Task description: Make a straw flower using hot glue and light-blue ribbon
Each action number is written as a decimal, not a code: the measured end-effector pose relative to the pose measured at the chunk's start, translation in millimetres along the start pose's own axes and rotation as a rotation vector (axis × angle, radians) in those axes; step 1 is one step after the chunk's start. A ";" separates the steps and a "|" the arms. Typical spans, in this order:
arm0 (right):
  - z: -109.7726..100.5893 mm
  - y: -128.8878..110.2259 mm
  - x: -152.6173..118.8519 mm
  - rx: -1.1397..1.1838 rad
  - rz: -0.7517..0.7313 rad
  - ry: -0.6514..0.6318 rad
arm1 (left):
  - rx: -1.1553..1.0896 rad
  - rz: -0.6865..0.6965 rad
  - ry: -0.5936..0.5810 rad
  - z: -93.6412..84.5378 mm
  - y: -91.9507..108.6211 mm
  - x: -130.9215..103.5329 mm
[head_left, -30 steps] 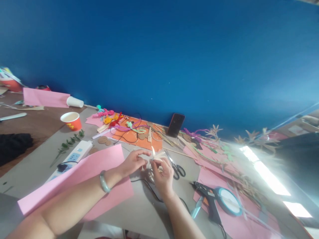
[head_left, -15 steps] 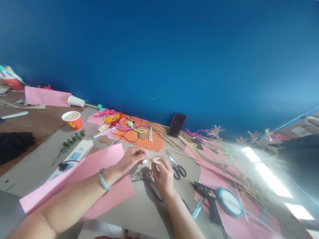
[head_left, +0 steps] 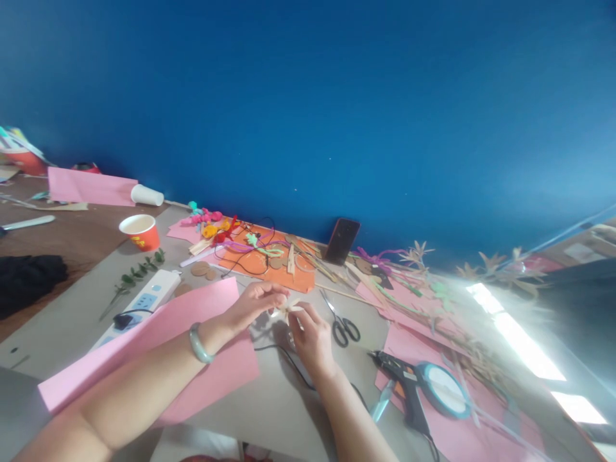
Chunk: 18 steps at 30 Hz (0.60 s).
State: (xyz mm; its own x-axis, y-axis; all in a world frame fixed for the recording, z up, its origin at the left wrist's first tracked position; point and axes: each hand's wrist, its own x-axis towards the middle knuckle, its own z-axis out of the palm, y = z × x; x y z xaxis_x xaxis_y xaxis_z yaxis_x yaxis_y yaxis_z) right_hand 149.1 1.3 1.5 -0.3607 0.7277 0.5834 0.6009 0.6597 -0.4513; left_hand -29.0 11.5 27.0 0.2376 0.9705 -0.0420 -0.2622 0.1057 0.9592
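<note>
Your left hand [head_left: 254, 305] has drawn its fingers together since a second ago, when thumb and forefinger stood spread. Wrist, wearing pale green bangle [head_left: 196, 346], lies over pink paper sheet [head_left: 205, 307]; fingertips at petals, whether gripping, cannot tell. Your right hand [head_left: 314, 335], wrist raised, pinches small cream-coloured flower of thin strips [head_left: 287, 308] between thumb and curled fingers. Flower above grey tabletop [head_left: 283, 420], petals splayed, pointed. Black-handled metal scissors [head_left: 337, 316] just beside right hand; black glue gun [head_left: 408, 385] farther right.

The bare left hand [head_left: 257, 307] and bare right hand [head_left: 312, 333] nearly meet, fingers [head_left: 272, 300] curled, bare forearms [head_left: 137, 388] slanting inward.
</note>
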 end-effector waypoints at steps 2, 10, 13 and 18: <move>1.7 0.5 -0.6 -0.026 -0.012 -0.024 | 0.072 -0.013 -0.012 0.5 -0.1 0.5; 0.4 -0.9 -0.4 -0.010 -0.025 -0.042 | 0.089 0.043 0.023 1.4 0.1 3.1; -2.4 -3.3 1.3 0.005 -0.032 -0.004 | 0.025 -0.001 0.074 2.9 1.5 2.7; -4.1 -6.2 2.8 0.010 -0.028 0.047 | -0.112 -0.086 0.106 5.3 -4.7 3.6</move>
State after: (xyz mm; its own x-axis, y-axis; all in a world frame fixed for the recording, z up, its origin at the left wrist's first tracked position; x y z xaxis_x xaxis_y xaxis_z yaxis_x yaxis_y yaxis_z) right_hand 147.3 -1.5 8.7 -0.3433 0.6993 0.6270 0.5839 0.6818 -0.4407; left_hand -21.9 13.3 23.8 0.1657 0.9735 -0.1576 -0.3491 0.2073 0.9139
